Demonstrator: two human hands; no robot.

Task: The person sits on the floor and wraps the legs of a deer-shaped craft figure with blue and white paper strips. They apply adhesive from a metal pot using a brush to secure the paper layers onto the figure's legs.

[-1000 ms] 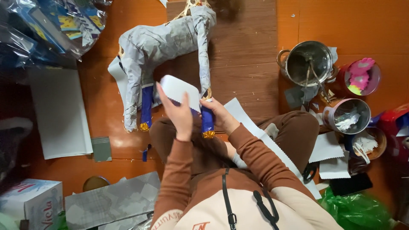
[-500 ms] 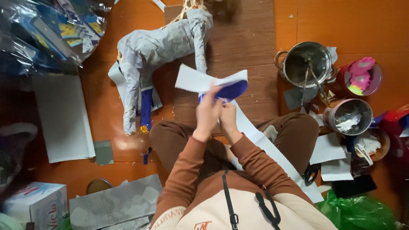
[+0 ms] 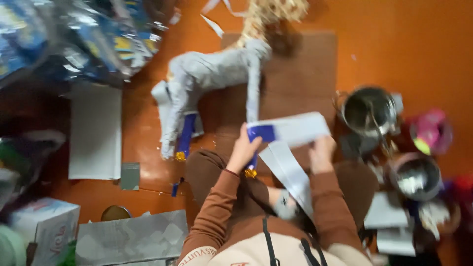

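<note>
Overhead, both hands pinch a white-and-blue paper strip (image 3: 288,130), long axis running nine to three o'clock: left hand (image 3: 244,148) grips its blue end, right hand (image 3: 321,152) its white end, below the grey papier-mâché animal figure (image 3: 212,79).

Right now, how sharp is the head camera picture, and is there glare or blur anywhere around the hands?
Head view: the whole frame is smeared by motion blur; the left hand and right hand on the strip of paper have soft edges. The plastic bags at the top left show bright glare. The metal pot glints. The orange floor is evenly lit.
</note>
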